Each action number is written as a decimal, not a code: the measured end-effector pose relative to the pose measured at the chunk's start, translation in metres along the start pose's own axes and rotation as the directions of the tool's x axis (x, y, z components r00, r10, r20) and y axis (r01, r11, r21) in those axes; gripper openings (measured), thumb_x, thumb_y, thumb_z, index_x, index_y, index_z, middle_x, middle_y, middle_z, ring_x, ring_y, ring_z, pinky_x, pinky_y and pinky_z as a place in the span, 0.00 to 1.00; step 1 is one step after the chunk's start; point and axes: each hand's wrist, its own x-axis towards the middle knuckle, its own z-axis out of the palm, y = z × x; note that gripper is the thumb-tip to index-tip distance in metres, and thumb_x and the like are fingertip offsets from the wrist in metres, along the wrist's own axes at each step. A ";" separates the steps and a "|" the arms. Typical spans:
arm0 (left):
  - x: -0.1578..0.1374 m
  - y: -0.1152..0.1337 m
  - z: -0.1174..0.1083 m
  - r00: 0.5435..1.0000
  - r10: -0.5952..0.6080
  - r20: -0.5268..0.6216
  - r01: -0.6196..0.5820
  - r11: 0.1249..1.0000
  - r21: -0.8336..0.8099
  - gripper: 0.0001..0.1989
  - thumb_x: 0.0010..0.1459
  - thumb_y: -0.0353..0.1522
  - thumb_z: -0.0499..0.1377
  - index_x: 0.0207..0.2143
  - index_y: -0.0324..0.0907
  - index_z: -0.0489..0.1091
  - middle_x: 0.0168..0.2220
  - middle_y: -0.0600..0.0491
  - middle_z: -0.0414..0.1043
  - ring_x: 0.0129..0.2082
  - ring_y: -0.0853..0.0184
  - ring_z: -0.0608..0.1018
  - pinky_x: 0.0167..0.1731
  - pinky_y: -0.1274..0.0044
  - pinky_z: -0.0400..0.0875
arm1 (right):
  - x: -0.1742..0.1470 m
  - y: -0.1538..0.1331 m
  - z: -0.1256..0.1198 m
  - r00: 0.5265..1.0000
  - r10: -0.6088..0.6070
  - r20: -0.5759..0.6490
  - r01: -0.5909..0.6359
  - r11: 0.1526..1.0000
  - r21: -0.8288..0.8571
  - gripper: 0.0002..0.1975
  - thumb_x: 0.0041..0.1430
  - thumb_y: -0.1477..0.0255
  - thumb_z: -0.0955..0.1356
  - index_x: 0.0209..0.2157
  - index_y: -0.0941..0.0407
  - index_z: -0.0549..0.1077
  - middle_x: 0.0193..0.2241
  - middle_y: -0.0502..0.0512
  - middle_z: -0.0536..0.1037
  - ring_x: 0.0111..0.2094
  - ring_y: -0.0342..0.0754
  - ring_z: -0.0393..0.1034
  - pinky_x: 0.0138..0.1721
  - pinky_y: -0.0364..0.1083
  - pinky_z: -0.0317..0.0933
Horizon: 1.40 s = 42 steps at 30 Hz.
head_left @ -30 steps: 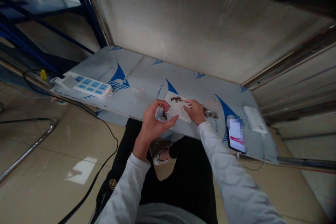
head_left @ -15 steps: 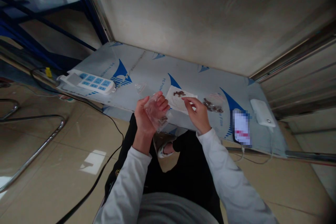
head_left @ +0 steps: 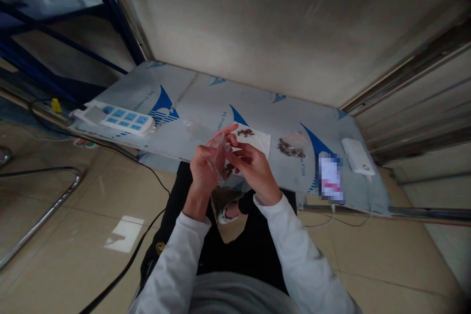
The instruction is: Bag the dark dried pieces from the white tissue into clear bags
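My left hand (head_left: 204,169) is closed around a small clear plastic bag (head_left: 220,157). Several small dark pieces, perhaps screws, lie low in the bag. At the bag's upper edge, my right hand (head_left: 253,167) has its thumb and fingers pinched together; whatever is between them is hidden. Just beyond the hands, a loose pile of small brown pieces (head_left: 246,133) rests on a white sheet (head_left: 262,143). To the right is another clear bag (head_left: 291,144) with many such pieces. A flat clear bag (head_left: 192,126) lies left of the sheet.
The film-covered table (head_left: 206,93) carries a white power strip (head_left: 125,119) at left. At right are a phone (head_left: 330,179) and a white power bank (head_left: 358,156) with cables. A black cable (head_left: 150,223) hangs down left, near a metal chair frame (head_left: 55,206).
My right hand has moved left from the pile on the white sheet to the mouth of the bag in my left hand. The view has shifted slightly.
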 end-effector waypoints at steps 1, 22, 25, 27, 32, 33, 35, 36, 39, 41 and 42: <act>0.000 0.000 0.000 1.000 0.026 0.001 -0.026 0.999 0.027 0.30 0.49 0.47 0.46 0.48 0.40 0.68 0.37 0.47 0.67 0.31 0.64 0.71 0.24 0.75 0.66 | 0.000 0.001 0.000 1.000 0.016 0.000 -0.016 1.000 0.024 0.20 0.46 0.61 0.73 0.39 0.58 0.74 0.27 0.52 0.78 0.23 0.42 0.70 0.23 0.41 0.62; 0.004 -0.027 -0.012 0.984 0.153 -0.094 -0.103 0.910 0.402 0.09 0.49 0.37 0.65 0.27 0.39 0.74 0.26 0.53 0.76 0.26 0.71 0.74 0.30 0.78 0.69 | -0.004 0.000 -0.033 0.959 -0.208 -0.193 0.210 0.978 -0.008 0.10 0.52 0.64 0.71 0.32 0.56 0.77 0.32 0.55 0.80 0.35 0.48 0.74 0.41 0.47 0.67; 0.003 -0.024 -0.010 0.987 0.129 -0.100 -0.081 0.919 0.386 0.10 0.49 0.38 0.65 0.29 0.39 0.75 0.29 0.51 0.77 0.28 0.69 0.76 0.32 0.76 0.70 | -0.006 -0.001 -0.032 0.951 -0.201 -0.233 0.210 0.977 0.016 0.10 0.51 0.64 0.71 0.31 0.56 0.77 0.31 0.54 0.80 0.33 0.47 0.74 0.38 0.47 0.68; 0.002 -0.023 -0.010 0.988 0.112 -0.103 -0.068 0.930 0.362 0.11 0.50 0.38 0.64 0.30 0.39 0.75 0.30 0.51 0.77 0.30 0.68 0.76 0.34 0.76 0.71 | -0.007 -0.001 -0.032 0.947 -0.190 -0.259 0.201 0.979 0.016 0.11 0.51 0.63 0.71 0.31 0.56 0.76 0.29 0.53 0.80 0.31 0.47 0.74 0.36 0.46 0.68; 0.002 -0.022 -0.013 0.979 0.162 -0.122 -0.106 0.923 0.370 0.09 0.52 0.38 0.63 0.28 0.40 0.74 0.27 0.52 0.76 0.29 0.69 0.76 0.35 0.76 0.69 | -0.010 0.001 -0.033 0.946 -0.168 -0.277 0.184 0.982 0.033 0.11 0.51 0.63 0.71 0.33 0.56 0.76 0.30 0.53 0.80 0.31 0.47 0.74 0.37 0.47 0.69; 0.002 -0.022 -0.013 0.978 0.166 -0.126 -0.108 0.921 0.375 0.09 0.52 0.37 0.63 0.28 0.40 0.74 0.27 0.52 0.76 0.29 0.69 0.76 0.35 0.77 0.69 | -0.010 0.001 -0.033 0.948 -0.160 -0.274 0.180 0.982 0.050 0.11 0.50 0.63 0.72 0.34 0.56 0.76 0.31 0.53 0.80 0.31 0.47 0.74 0.37 0.47 0.69; 0.002 -0.024 -0.014 0.977 0.172 -0.125 -0.112 0.917 0.383 0.09 0.52 0.37 0.63 0.28 0.40 0.74 0.27 0.53 0.76 0.29 0.69 0.76 0.34 0.77 0.69 | -0.011 0.003 -0.032 0.954 -0.145 -0.264 0.174 0.981 0.089 0.11 0.50 0.64 0.72 0.34 0.55 0.77 0.33 0.53 0.80 0.32 0.47 0.74 0.38 0.47 0.69; 0.002 -0.025 -0.013 0.978 0.174 -0.117 -0.116 0.914 0.389 0.09 0.52 0.37 0.63 0.28 0.40 0.73 0.27 0.53 0.75 0.28 0.70 0.75 0.33 0.77 0.68 | -0.011 0.004 -0.031 0.956 -0.142 -0.257 0.172 0.980 0.100 0.11 0.49 0.64 0.73 0.34 0.55 0.77 0.33 0.53 0.80 0.32 0.46 0.74 0.38 0.47 0.69; 0.002 -0.027 -0.013 0.977 0.192 -0.090 -0.138 0.897 0.420 0.09 0.53 0.37 0.62 0.29 0.39 0.72 0.27 0.53 0.74 0.28 0.70 0.75 0.33 0.78 0.68 | -0.012 0.006 -0.030 0.956 -0.149 -0.254 0.175 0.981 0.082 0.10 0.49 0.65 0.73 0.31 0.56 0.77 0.31 0.53 0.80 0.32 0.46 0.74 0.38 0.47 0.68; 0.001 -0.027 -0.012 0.977 0.200 -0.071 -0.149 0.885 0.440 0.09 0.54 0.37 0.61 0.29 0.39 0.71 0.27 0.53 0.74 0.28 0.70 0.74 0.33 0.77 0.68 | -0.012 0.006 -0.030 0.950 -0.154 -0.273 0.177 0.982 0.062 0.10 0.48 0.65 0.73 0.30 0.57 0.77 0.29 0.53 0.80 0.31 0.46 0.74 0.37 0.46 0.68; 0.001 -0.026 -0.012 0.978 0.197 -0.064 -0.149 0.885 0.442 0.09 0.54 0.37 0.61 0.29 0.39 0.71 0.27 0.53 0.73 0.29 0.70 0.74 0.33 0.77 0.68 | -0.012 0.006 -0.030 0.947 -0.154 -0.282 0.178 0.982 0.061 0.10 0.48 0.65 0.73 0.29 0.57 0.77 0.28 0.53 0.80 0.31 0.46 0.74 0.36 0.46 0.68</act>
